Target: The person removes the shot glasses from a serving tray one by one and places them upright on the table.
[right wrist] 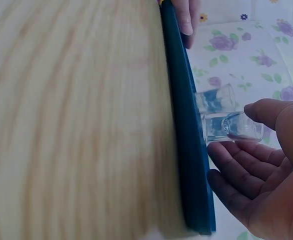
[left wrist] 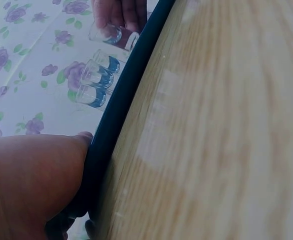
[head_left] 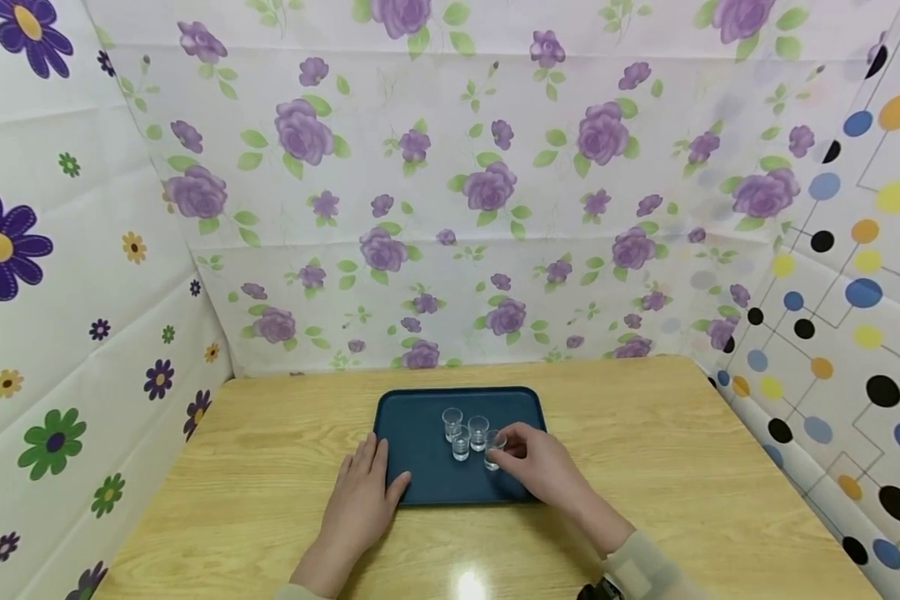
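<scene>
A dark blue tray [head_left: 420, 487] bears several small clear shot glasses in a cluster. My right hand [head_left: 543, 467] is at the rightmost shot glass [head_left: 492, 454], pinching it between thumb and fingers. In the right wrist view, the thumb [right wrist: 261, 111] meets that glass [right wrist: 226, 127] near its rim, with the other fingers along its opposite side. The other upright glasses include one at the back [head_left: 452, 423], one in the middle [head_left: 478, 433] and one in front [head_left: 461, 443]. My left hand [head_left: 360, 496] rests at the tray's left edge, fingers extended and thumb over the near corner.
The tray lies on a light wooden table [head_left: 270, 467]. A floral cloth [head_left: 487, 192] hangs behind it, with patterned cloths at the left [head_left: 82, 350] and right [head_left: 832, 333]. A dark band [head_left: 602, 590] circles the right wrist.
</scene>
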Demonstrator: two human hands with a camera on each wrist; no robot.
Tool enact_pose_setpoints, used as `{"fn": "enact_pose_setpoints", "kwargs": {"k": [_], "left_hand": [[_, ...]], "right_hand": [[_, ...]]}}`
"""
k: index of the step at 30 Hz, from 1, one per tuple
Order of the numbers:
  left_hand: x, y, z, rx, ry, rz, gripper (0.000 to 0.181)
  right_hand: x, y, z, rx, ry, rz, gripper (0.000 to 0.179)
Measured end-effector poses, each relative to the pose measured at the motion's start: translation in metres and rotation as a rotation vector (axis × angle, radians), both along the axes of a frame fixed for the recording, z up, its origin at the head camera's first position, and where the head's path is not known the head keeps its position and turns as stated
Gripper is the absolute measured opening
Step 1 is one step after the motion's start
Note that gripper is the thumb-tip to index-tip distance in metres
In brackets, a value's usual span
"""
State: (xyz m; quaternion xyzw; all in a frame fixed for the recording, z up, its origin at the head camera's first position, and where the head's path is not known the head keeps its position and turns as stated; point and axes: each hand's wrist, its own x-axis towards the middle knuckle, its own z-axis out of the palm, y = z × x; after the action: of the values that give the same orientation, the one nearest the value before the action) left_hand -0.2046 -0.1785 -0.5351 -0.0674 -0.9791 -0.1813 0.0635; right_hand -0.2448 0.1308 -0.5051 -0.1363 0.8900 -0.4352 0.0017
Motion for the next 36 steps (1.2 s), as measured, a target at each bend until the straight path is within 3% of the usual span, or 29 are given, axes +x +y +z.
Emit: {"fn": "enact_pose_setpoints", "kwargs": {"k": [17,24,36], "left_hand": [[-0.002,-0.001,0.0,-0.006,-0.013,-0.003,0.076],[-0.001,-0.001,0.001,-0.012,-0.006,-0.002,0.076],[-0.001,-0.001,0.001,0.004,-0.021,-0.005,0.077]], "right_hand": [[-0.017,0.061,0.011,0.073,0.046,-0.127,0.02],[-0.031,0.088,0.008,0.107,0.081,-0.167,0.023],[-0.049,0.118,-0.001,0.142,0.047,-0.2,0.027]]}}
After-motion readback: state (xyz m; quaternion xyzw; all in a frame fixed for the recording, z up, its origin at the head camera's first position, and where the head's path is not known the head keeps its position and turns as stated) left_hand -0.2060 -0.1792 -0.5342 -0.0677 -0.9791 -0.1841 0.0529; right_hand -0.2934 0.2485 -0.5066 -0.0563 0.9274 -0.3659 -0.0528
